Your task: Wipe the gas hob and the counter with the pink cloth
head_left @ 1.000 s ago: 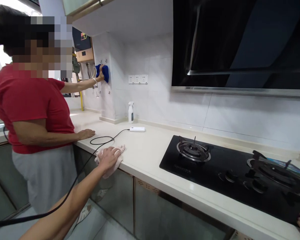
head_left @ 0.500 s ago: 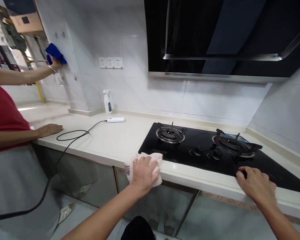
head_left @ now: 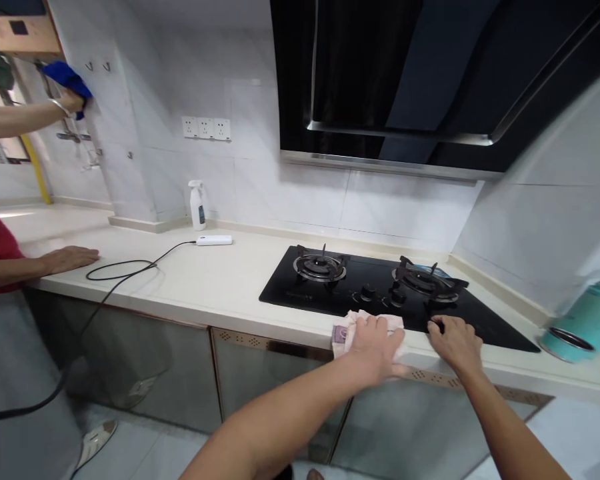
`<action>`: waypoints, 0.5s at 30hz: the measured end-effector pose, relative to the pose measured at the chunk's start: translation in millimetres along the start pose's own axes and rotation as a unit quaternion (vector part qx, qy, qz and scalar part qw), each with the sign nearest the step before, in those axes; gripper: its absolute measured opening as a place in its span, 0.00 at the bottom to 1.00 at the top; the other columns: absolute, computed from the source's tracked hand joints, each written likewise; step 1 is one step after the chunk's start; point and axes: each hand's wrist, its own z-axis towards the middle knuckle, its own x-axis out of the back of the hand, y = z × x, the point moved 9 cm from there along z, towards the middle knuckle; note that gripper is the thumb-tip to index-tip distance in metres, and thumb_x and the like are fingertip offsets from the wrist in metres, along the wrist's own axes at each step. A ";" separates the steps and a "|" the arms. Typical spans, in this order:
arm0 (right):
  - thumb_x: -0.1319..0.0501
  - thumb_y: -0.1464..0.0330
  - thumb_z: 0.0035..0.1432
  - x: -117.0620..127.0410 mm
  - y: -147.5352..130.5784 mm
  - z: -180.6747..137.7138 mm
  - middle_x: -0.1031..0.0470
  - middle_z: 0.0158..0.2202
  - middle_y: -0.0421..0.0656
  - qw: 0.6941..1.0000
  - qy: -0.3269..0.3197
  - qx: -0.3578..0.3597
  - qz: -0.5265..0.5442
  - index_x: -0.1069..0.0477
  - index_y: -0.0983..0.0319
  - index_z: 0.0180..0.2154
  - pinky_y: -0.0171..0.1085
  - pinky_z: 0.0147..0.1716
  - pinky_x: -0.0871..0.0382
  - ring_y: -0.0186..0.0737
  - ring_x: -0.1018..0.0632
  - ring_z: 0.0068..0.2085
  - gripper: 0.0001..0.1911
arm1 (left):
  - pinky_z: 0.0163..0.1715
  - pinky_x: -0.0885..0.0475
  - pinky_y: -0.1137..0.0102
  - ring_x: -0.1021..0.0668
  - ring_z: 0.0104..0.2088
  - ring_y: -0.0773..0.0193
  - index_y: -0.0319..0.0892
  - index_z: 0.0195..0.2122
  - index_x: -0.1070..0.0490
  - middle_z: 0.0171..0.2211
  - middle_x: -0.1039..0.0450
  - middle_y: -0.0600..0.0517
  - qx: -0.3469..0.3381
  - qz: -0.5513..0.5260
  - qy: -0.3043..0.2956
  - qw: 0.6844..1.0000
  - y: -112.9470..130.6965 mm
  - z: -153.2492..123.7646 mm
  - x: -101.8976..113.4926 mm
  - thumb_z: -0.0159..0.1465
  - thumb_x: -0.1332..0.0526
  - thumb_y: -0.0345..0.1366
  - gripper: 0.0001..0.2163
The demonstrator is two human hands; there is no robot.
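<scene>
My left hand (head_left: 374, 343) presses a pale pink cloth (head_left: 351, 327) with a purple label onto the front edge of the white countertop (head_left: 205, 280). The cloth lies just in front of the black gas hob (head_left: 300, 293). Resting on the hob's front edge, my right hand (head_left: 457, 343) holds nothing; its fingers are loosely bent, with a gap between thumb and forefinger. Beyond my hands are two control knobs (head_left: 367, 292), the left burner (head_left: 320, 267) and the right burner (head_left: 427, 283).
At the left, another person's hand (head_left: 70, 100) holds a blue cloth (head_left: 63, 75) against the wall. A white spray bottle (head_left: 197, 207), a white device (head_left: 215, 240) and its black cable (head_left: 125, 275) are on the counter. A turquoise container (head_left: 587, 323) stands right; a range hood (head_left: 360, 80) hangs above.
My left hand has slid the pink cloth right along the counter edge, closer to my right hand. The view has turned right, bringing the turquoise container into sight.
</scene>
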 end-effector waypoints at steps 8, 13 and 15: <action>0.49 0.55 0.73 38.8 -120.9 -94.1 0.25 0.54 0.52 0.909 0.111 0.254 0.311 0.25 0.58 0.50 0.51 0.60 0.33 0.51 0.26 0.57 0.19 | 0.63 0.31 0.49 0.29 0.66 0.41 0.45 0.73 0.47 0.68 0.35 0.36 -0.065 -0.196 -0.021 0.978 -35.7 -8.5 25.7 0.52 0.25 0.41 0.50; 0.36 0.55 0.70 3.4 -186.0 -144.6 0.28 0.61 0.55 0.926 0.013 0.371 0.064 0.27 0.59 0.58 0.55 0.60 0.36 0.57 0.29 0.61 0.22 | 0.65 0.35 0.47 0.31 0.67 0.41 0.45 0.68 0.37 0.66 0.32 0.37 -0.085 -0.136 0.020 0.987 -110.5 -46.4 61.1 0.57 0.26 0.44 0.39; 0.28 0.53 0.62 -1.9 -197.5 -144.4 0.27 0.60 0.56 0.932 0.008 0.360 -0.034 0.29 0.58 0.61 0.56 0.56 0.35 0.61 0.29 0.58 0.31 | 0.67 0.38 0.47 0.33 0.70 0.41 0.45 0.67 0.33 0.67 0.31 0.37 -0.078 -0.053 0.040 0.995 -154.8 -71.5 76.9 0.65 0.32 0.51 0.32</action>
